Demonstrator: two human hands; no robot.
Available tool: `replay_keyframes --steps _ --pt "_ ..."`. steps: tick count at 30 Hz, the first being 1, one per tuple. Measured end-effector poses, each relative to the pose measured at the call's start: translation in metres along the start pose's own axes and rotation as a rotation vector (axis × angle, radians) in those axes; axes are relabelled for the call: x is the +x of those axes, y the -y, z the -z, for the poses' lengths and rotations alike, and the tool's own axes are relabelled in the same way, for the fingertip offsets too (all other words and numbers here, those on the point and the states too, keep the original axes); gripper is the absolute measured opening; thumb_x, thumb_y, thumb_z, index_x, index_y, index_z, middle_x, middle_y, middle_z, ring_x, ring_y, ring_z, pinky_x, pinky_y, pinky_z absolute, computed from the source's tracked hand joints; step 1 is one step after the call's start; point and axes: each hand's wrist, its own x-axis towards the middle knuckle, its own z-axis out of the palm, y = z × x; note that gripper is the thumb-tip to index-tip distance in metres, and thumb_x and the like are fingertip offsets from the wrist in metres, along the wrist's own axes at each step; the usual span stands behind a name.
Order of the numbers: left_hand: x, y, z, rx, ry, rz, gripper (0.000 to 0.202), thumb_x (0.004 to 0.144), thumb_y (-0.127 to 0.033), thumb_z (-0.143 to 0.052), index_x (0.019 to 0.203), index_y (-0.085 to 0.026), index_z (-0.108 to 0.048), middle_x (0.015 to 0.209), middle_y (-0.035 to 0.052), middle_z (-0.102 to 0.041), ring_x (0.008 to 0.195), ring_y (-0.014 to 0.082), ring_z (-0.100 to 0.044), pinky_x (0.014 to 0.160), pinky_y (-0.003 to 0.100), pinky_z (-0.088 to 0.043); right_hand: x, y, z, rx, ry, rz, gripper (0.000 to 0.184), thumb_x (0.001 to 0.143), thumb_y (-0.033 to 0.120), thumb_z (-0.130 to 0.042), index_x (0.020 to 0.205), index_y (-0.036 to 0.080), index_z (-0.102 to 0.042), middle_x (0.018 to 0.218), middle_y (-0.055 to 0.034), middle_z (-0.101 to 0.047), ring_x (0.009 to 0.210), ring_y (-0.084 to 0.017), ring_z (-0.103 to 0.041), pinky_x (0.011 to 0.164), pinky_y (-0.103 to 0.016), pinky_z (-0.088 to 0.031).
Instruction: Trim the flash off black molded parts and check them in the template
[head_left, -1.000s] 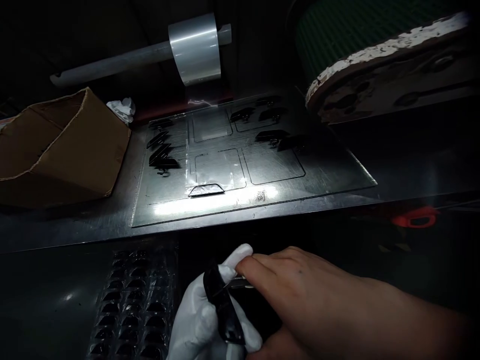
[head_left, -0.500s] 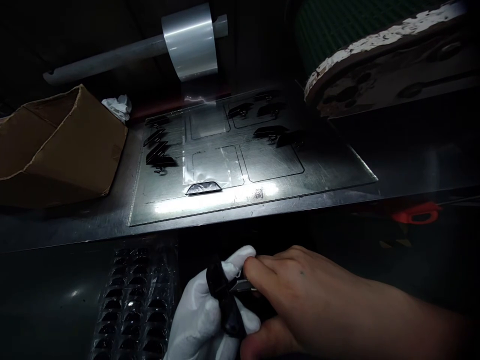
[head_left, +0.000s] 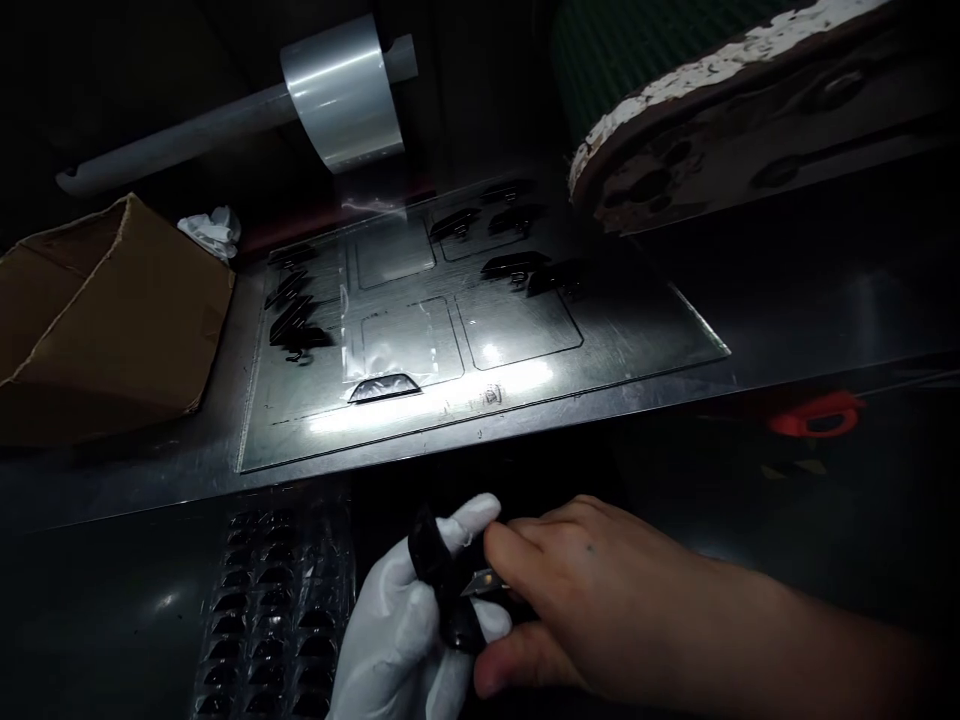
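My left hand (head_left: 401, 630), in a white glove, is closed around a small glossy black plastic part (head_left: 429, 550). Bare, my right hand (head_left: 577, 590) grips a small knife with a pointed metal blade (head_left: 484, 581). The blade's tip is close beside the black part; whether it touches cannot be made out. Most of the knife's handle is hidden by my fingers. To the left of my gloved hand lies a clear plastic tray (head_left: 274, 610) with rows of black parts.
Above the hands, a glass sheet (head_left: 525, 385) on a metal shelf bears several black parts (head_left: 517, 264) and a trapezoid piece (head_left: 385, 388). A cardboard box (head_left: 142, 330) stands left, a film roll (head_left: 345, 95) behind. Red-handled scissors (head_left: 817, 415) lie right; a green-ribbed machine (head_left: 652, 180) is upper right.
The view has shifted, so the shelf things appear farther left. The black part has turned slightly in my left hand, and the blade shows more clearly. Both hands keep their hold.
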Motion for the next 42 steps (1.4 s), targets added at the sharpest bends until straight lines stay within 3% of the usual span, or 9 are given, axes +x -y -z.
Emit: replay_keyframes --steps 2,4,7,11,15,20,31,38,42 --pt "0.004 0.003 -0.003 0.002 -0.044 -0.011 0.031 0.087 -0.042 -0.078 0.114 -0.028 -0.080 0.134 0.0092 -0.073 0.075 0.0125 -0.071 0.079 0.025 -0.060 -0.003 -0.006 -0.003 -0.016 -0.008 0.002 0.060 0.088 0.080 -0.057 0.087 0.020 -0.062 0.081 -0.0018 -0.074 0.064 -0.023 -0.070 0.055 -0.030 -0.042" --pt "0.008 0.006 -0.004 -0.002 0.000 0.031 0.033 0.089 -0.042 -0.076 0.119 -0.029 -0.078 0.108 0.0085 -0.082 0.065 0.0099 -0.067 0.066 0.018 -0.056 -0.008 -0.014 -0.006 0.046 -0.016 -0.008 0.062 0.087 0.081 -0.056 0.089 0.019 -0.063 0.081 -0.0022 -0.074 0.064 -0.022 -0.070 0.055 -0.030 -0.043" --pt "0.016 0.010 -0.003 0.046 0.099 0.097 0.040 0.093 -0.047 -0.070 0.130 -0.031 -0.072 0.081 0.0080 -0.080 0.045 0.0031 -0.052 0.043 0.012 -0.033 -0.024 -0.026 -0.006 0.304 -0.101 0.037 0.064 0.090 0.082 -0.051 0.095 0.020 -0.063 0.086 -0.0015 -0.074 0.069 -0.019 -0.070 0.058 -0.027 -0.050" --pt "0.024 0.014 -0.004 0.147 0.062 0.024 0.040 0.093 -0.047 -0.069 0.128 -0.029 -0.073 0.095 0.0116 -0.080 0.044 0.0022 -0.052 0.043 0.013 -0.027 -0.047 -0.037 0.001 0.445 -0.378 -0.012 0.039 0.112 0.042 -0.033 0.123 0.026 -0.067 0.113 -0.0032 -0.074 0.098 -0.017 -0.071 0.081 -0.027 -0.057" --pt "0.024 0.018 -0.004 0.169 0.051 0.054 0.038 0.089 -0.048 -0.074 0.119 -0.024 -0.074 0.104 0.0079 -0.072 0.046 0.0018 -0.050 0.042 0.015 -0.034 -0.053 -0.042 0.008 0.228 -0.535 0.069 0.033 0.106 0.024 -0.051 0.136 0.027 -0.065 0.112 -0.0021 -0.073 0.101 -0.016 -0.066 0.089 -0.029 -0.055" --pt "0.018 0.018 -0.001 0.210 0.155 0.080 0.040 0.089 -0.050 -0.073 0.115 -0.020 -0.072 0.094 0.0057 -0.068 0.044 0.0010 -0.046 0.043 0.017 -0.038 -0.043 -0.033 0.019 -0.015 -0.485 0.154 0.034 0.106 0.028 -0.055 0.139 0.028 -0.065 0.104 -0.0027 -0.074 0.093 -0.018 -0.064 0.083 -0.031 -0.055" --pt "0.005 0.000 0.007 0.279 -0.003 0.098 0.047 0.080 -0.056 -0.080 0.106 -0.017 -0.074 0.080 0.0055 -0.068 0.044 0.0034 -0.046 0.042 0.017 -0.032 -0.015 -0.006 0.027 -0.248 -0.335 0.144 0.030 0.108 0.035 -0.049 0.128 0.029 -0.070 0.098 -0.0032 -0.071 0.087 -0.020 -0.061 0.073 -0.033 -0.051" --pt "0.006 -0.010 0.026 0.300 0.052 0.194 0.050 0.082 -0.055 -0.079 0.110 -0.015 -0.072 0.088 0.0087 -0.070 0.043 0.0023 -0.043 0.041 0.019 -0.027 -0.004 0.002 0.023 -0.397 -0.297 0.120 0.028 0.107 0.031 -0.051 0.126 0.026 -0.071 0.096 -0.0037 -0.071 0.086 -0.022 -0.061 0.070 -0.036 -0.050" --pt "0.004 -0.012 0.031 0.257 0.112 0.175 0.043 0.089 -0.054 -0.069 0.104 -0.013 -0.071 0.075 0.0098 -0.071 0.043 0.0044 -0.042 0.044 0.021 -0.026 -0.003 0.009 0.023 -0.353 -0.335 0.217 0.031 0.107 0.025 -0.052 0.134 0.020 -0.064 0.098 -0.0041 -0.074 0.085 -0.020 -0.065 0.070 -0.034 -0.051"
